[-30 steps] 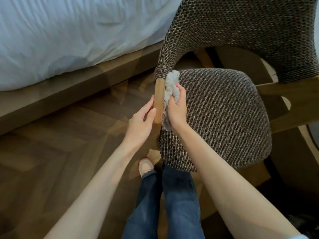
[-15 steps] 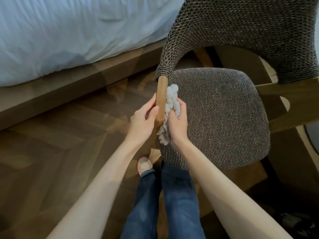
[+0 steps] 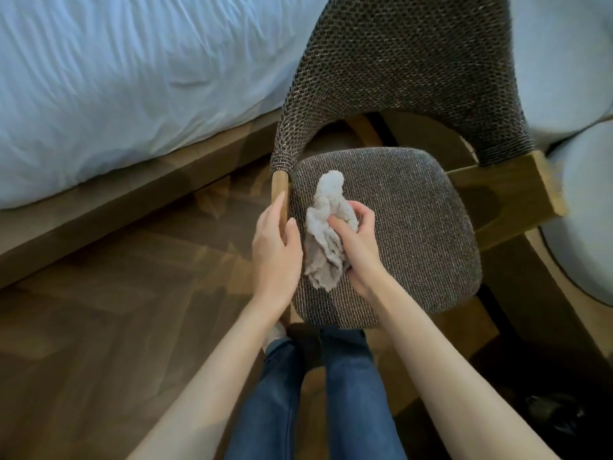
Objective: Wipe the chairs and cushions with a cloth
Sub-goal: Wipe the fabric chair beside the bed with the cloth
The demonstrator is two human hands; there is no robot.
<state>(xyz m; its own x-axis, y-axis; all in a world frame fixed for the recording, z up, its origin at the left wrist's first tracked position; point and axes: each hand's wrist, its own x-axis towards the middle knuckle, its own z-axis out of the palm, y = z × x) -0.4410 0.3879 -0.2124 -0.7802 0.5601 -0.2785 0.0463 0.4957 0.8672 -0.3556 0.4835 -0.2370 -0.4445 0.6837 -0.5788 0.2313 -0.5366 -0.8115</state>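
Herringbone wood floor (image 3: 99,327) beside a white-covered bed (image 3: 132,78), woven chair (image 3: 414,78) close by it, open floor at left, cloth (image 3: 326,234) bunched on the seat cushion (image 3: 414,234) near its left edge, right hand (image 3: 361,247) gripping it with curled fingers, left hand (image 3: 275,250) clasping the wooden armrest (image 3: 279,184), fingers together

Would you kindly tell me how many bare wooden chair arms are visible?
2. One wooden arm is beside the seat cushion's left edge, held by the left hand; the other juts out right of the cushion. None seems hidden.
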